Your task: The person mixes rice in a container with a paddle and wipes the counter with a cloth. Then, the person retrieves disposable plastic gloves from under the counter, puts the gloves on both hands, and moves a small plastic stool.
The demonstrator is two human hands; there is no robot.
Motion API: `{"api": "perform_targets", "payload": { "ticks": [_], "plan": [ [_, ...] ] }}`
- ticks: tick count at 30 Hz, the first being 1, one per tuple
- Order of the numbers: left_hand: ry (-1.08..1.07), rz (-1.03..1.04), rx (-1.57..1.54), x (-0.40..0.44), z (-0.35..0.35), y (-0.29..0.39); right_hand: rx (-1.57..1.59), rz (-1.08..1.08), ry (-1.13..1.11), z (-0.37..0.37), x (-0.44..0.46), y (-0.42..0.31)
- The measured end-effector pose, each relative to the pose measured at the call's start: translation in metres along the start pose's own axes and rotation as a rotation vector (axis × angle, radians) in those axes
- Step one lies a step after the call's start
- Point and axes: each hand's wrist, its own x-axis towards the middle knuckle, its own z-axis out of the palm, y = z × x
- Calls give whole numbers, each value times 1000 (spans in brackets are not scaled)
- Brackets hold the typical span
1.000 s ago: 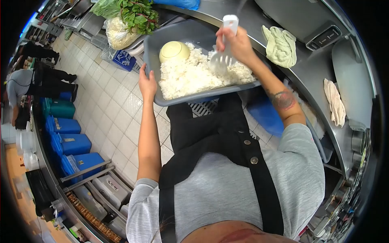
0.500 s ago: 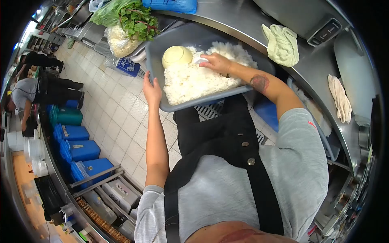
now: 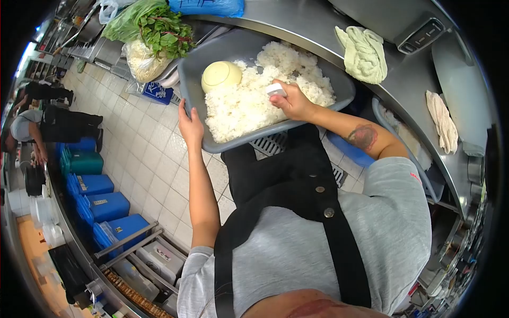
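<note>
A grey tub [image 3: 260, 139] holds a wide heap of white rice [image 3: 238, 108]. My right hand [image 3: 294, 102] is closed around the handle of a white spatula [image 3: 276, 90] over the rice; its slotted blade is hidden, seemingly in the rice. At the tub's left side, my left hand [image 3: 191, 126] rests against the outer rim with its fingers apart. A pale yellow bowl [image 3: 221, 76] lies upside down at the left end of the tub, touching the rice.
Leafy greens [image 3: 164, 32] and a bag of pale food [image 3: 144, 61] stand beyond the tub's left corner. A green cloth [image 3: 363, 54] and a pale cloth [image 3: 441, 123] lie on the steel counter [image 3: 403, 85]. Blue bins [image 3: 106, 206] and two people stand at the left.
The spatula was raised upright above the rice, then went down and left; now my right hand holds it lower, nearer the tub's front. Some rice has shifted toward the back.
</note>
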Motion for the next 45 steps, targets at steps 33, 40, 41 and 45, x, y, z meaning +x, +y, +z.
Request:
{"api": "perform_targets", "payload": {
  "ticks": [33,40,41,45],
  "plan": [
    [57,97,-2,1,1,-4,-232,-136,174,-29,68,30],
    [20,26,-37,4,5,-12,-668,-92,222,-64,26,64],
    [20,24,-50,4,4,-12,-656,-21,248,-59,22,79],
    [43,40,-13,1,1,-8,-620,171,449,-40,28,79]
  ]
}}
